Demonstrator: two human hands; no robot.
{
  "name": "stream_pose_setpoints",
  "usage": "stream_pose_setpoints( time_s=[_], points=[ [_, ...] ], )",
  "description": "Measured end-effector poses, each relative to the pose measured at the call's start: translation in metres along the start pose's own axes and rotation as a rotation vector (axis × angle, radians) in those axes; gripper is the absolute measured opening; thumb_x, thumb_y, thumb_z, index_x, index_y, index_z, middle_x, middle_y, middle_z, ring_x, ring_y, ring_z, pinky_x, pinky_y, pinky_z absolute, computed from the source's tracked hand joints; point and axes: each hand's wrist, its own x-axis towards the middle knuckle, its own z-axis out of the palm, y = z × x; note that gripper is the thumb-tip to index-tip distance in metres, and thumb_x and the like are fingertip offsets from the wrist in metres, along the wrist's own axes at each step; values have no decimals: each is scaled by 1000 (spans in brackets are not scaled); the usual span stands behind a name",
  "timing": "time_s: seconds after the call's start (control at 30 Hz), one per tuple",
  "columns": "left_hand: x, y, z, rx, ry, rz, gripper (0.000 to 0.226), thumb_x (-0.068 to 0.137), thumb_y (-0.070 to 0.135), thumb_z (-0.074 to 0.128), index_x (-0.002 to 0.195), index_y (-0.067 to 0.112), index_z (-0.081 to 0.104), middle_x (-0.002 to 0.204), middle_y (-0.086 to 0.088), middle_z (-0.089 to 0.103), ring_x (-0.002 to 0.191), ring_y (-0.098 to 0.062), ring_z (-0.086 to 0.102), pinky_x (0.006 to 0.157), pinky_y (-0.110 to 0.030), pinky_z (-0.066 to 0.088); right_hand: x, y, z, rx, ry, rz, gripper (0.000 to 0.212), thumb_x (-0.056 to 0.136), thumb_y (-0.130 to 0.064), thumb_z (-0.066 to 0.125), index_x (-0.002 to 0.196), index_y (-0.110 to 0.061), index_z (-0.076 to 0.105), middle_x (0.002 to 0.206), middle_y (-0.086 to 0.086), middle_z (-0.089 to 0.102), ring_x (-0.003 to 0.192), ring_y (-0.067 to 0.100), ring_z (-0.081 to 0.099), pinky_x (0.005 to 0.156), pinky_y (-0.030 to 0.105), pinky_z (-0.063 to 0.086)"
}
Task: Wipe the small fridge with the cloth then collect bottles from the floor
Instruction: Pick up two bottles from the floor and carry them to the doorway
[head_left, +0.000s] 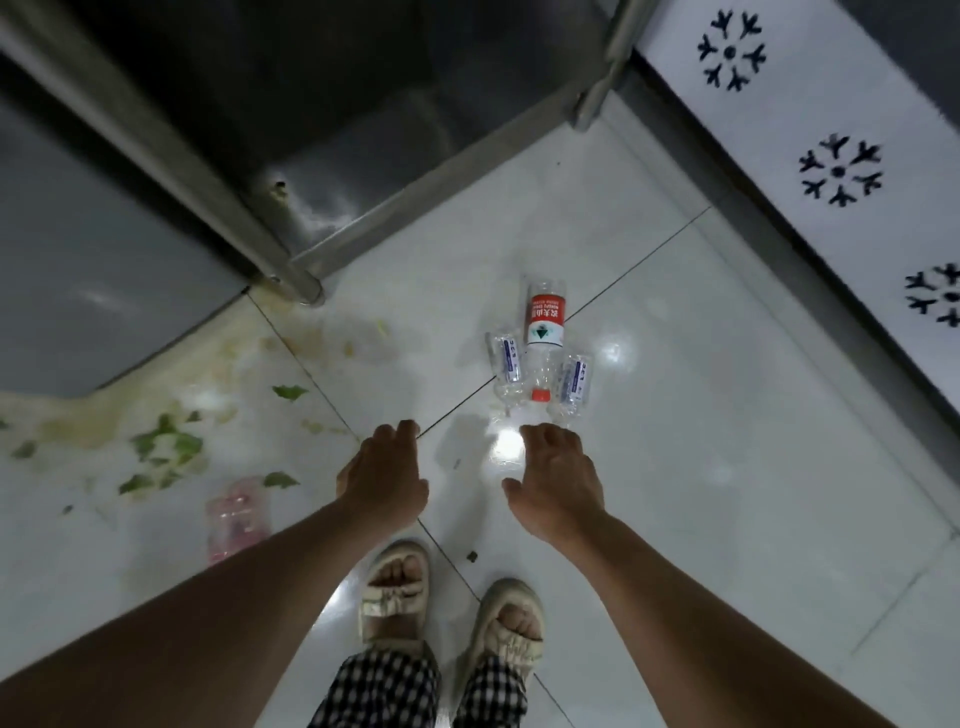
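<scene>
Three empty plastic bottles lie together on the white tiled floor ahead of me. The largest, a red-labelled bottle (543, 332) with a red cap, lies between a small blue-labelled bottle (505, 366) on its left and another small bottle (573, 387) on its right. My left hand (383, 475) hovers empty, fingers loosely bent, below and left of the bottles. My right hand (557, 475) reaches with relaxed fingers just short of the right small bottle's neck, holding nothing. No cloth is in view.
A pink crumpled plastic bottle (238, 519) lies on the floor at my left. Green leaf scraps (165, 447) and a yellowish stain spread further left. A steel table leg (306, 291) and a grey cabinet (78, 270) stand beyond. A white snowflake-patterned panel (831, 171) runs along the right.
</scene>
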Motion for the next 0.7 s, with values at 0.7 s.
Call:
stream_pose_setpoints(
  time_s=[0.7],
  points=[
    [-156, -215, 63, -213, 33, -469, 57, 84, 35, 63, 131, 15, 38, 123, -11, 52, 112, -30, 54, 93, -45, 47, -95, -137, 130, -333, -217, -402, 55, 91, -26, 52, 139, -11, 30, 142, 7, 34, 129, 26, 33, 101, 35, 35]
  ],
)
